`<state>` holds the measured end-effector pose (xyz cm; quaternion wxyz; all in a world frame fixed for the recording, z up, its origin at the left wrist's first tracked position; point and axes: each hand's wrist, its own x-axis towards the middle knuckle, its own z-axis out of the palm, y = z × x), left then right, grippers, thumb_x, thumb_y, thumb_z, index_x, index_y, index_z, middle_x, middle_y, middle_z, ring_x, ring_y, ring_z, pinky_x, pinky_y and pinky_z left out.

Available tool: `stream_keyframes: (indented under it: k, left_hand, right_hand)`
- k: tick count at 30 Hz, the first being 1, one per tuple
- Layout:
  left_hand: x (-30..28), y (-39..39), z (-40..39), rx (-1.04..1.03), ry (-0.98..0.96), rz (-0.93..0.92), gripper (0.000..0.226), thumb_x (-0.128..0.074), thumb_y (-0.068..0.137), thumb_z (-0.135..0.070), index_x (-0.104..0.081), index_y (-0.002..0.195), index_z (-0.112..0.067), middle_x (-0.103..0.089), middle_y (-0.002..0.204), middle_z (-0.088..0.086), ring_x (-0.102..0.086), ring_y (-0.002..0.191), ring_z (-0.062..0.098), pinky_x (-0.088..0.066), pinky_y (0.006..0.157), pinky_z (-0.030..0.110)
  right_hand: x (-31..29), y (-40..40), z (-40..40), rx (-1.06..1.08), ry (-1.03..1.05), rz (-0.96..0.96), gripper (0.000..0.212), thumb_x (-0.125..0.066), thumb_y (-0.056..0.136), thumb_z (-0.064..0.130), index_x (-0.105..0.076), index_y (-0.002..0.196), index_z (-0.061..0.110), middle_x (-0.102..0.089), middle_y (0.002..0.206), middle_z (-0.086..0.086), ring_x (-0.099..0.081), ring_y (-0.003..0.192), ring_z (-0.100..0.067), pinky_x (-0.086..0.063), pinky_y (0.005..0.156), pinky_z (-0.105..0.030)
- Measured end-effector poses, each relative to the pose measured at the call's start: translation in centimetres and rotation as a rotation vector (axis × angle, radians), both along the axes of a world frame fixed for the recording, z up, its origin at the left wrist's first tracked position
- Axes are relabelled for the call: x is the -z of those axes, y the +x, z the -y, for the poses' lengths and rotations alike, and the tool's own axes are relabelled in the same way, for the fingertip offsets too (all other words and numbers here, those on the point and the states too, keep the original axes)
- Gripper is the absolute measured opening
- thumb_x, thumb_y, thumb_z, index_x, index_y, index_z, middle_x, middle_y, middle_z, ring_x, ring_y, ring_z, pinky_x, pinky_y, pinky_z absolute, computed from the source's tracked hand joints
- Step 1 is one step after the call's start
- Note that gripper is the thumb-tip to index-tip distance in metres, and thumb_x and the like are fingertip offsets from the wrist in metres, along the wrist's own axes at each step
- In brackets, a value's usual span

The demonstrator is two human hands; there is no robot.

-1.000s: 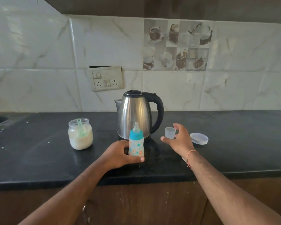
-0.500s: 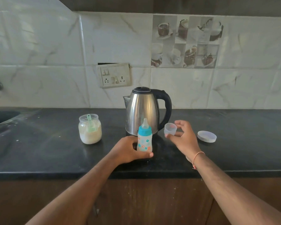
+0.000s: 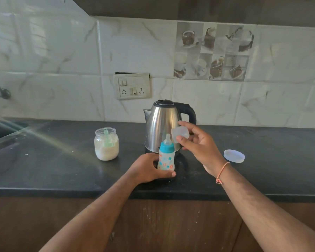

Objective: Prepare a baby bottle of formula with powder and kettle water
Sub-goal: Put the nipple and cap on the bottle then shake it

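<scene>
- A small baby bottle (image 3: pixel 166 157) with a blue collar and clear teat stands upright on a dark countertop (image 3: pixel 62 170), near the front edge, directly in front of a steel kettle (image 3: pixel 162 128).
- The left hand (image 3: pixel 147 169) wraps around the bottle's lower body, fingers closed on it, likely to steady it on the counter.
- The right hand (image 3: pixel 198 142) pinches a clear plastic cap (image 3: pixel 180 134) between thumb and fingers, just above and right of the teat, apart from it. Whether the cap is going on or coming off cannot be told.
- A glass jar of powder (image 3: pixel 106 144) sits left of the kettle, open, with a green scoop (image 3: pixel 106 136) standing inside, presumably ready for measuring.
- A round white lid (image 3: pixel 234 156) lies flat on the counter to the right, probably the jar's.
- The kettle's lid is shut and its handle faces right, within the right hand's reach.
</scene>
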<state>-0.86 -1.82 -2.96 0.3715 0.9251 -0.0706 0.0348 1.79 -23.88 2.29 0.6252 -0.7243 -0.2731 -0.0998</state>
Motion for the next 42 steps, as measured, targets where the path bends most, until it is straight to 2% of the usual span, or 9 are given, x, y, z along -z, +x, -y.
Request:
stream_keyframes:
  k: [3,8,12,26,31,34,39,42]
  left_hand:
    - [0.0,0.1,0.0,0.003,-0.001,-0.008,0.077,-0.088,0.078,-0.06,-0.058,0.142,-0.03,-0.067,0.143,-0.007,-0.067,0.125,0.01,-0.059,0.104,0.038]
    - [-0.1,0.0,0.1,-0.001,0.0,-0.014,0.075,-0.087,0.08,-0.058,-0.057,0.142,-0.031,-0.067,0.144,-0.007,-0.067,0.127,0.012,-0.06,0.104,0.037]
    - [-0.2,-0.1,0.1,-0.007,0.012,-0.013,0.078,-0.088,0.079,-0.06,-0.058,0.144,-0.03,-0.067,0.144,-0.007,-0.067,0.126,0.012,-0.06,0.102,0.037]
    - [-0.5,-0.3,0.5,-0.025,0.015,-0.019,0.077,-0.087,0.08,-0.058,-0.057,0.144,-0.027,-0.067,0.143,-0.006,-0.067,0.124,0.012,-0.06,0.1,0.031]
    - [-0.2,-0.1,0.3,-0.013,0.011,-0.019,0.077,-0.087,0.078,-0.061,-0.06,0.142,-0.028,-0.069,0.139,-0.007,-0.069,0.121,0.011,-0.062,0.1,0.036]
    - [-0.2,0.0,0.3,-0.001,0.014,-0.014,0.073,-0.087,0.078,-0.061,-0.062,0.139,-0.029,-0.071,0.133,-0.009,-0.071,0.115,0.009,-0.062,0.098,0.036]
    - [-0.1,0.0,0.3,0.006,0.036,0.018,0.062,-0.087,0.079,-0.06,-0.064,0.13,-0.033,-0.073,0.116,-0.017,-0.07,0.101,0.002,-0.061,0.093,0.028]
    - [-0.1,0.1,0.3,0.016,0.034,0.044,0.058,-0.087,0.08,-0.058,-0.064,0.129,-0.035,-0.073,0.114,-0.017,-0.07,0.101,0.003,-0.06,0.095,0.028]
  right_hand:
    - [-1.1,0.2,-0.6,0.045,-0.197,0.091,0.048,-0.077,0.098,0.036,-0.06,0.143,0.04,-0.068,0.125,0.007,-0.069,0.108,-0.02,-0.064,0.091,-0.032]
    - [-1.8,0.9,-1.7,0.178,-0.459,0.284,0.038,-0.077,0.095,0.047,-0.054,0.126,0.047,-0.064,0.12,0.015,-0.066,0.098,-0.011,-0.063,0.083,-0.029]
    - [-1.5,0.7,-2.1,0.155,-0.546,0.337,0.043,-0.075,0.098,0.042,-0.06,0.138,0.045,-0.062,0.122,0.018,-0.063,0.102,-0.01,-0.062,0.086,-0.031]
    - [0.2,0.6,-2.5,0.188,-0.522,0.341,0.049,-0.074,0.099,0.042,-0.06,0.145,0.042,-0.06,0.125,0.019,-0.061,0.101,-0.005,-0.056,0.079,-0.019]
    - [0.8,0.5,-2.8,0.182,-0.498,0.333,0.046,-0.072,0.1,0.043,-0.057,0.144,0.044,-0.056,0.129,0.02,-0.062,0.105,-0.007,-0.058,0.079,-0.019]
    - [1.3,0.3,-2.7,0.161,-0.476,0.329,0.046,-0.069,0.101,0.048,-0.054,0.144,0.049,-0.054,0.131,0.022,-0.063,0.112,-0.012,-0.064,0.085,-0.029]
    - [2.4,-0.4,-2.7,0.173,-0.557,0.348,0.075,-0.075,0.09,0.057,-0.029,0.15,0.06,-0.047,0.138,0.029,-0.059,0.119,-0.009,-0.06,0.095,-0.03]
    - [2.8,-0.6,-3.3,0.179,-0.545,0.337,0.083,-0.078,0.089,0.057,-0.024,0.151,0.061,-0.047,0.136,0.026,-0.059,0.118,-0.009,-0.06,0.096,-0.033]
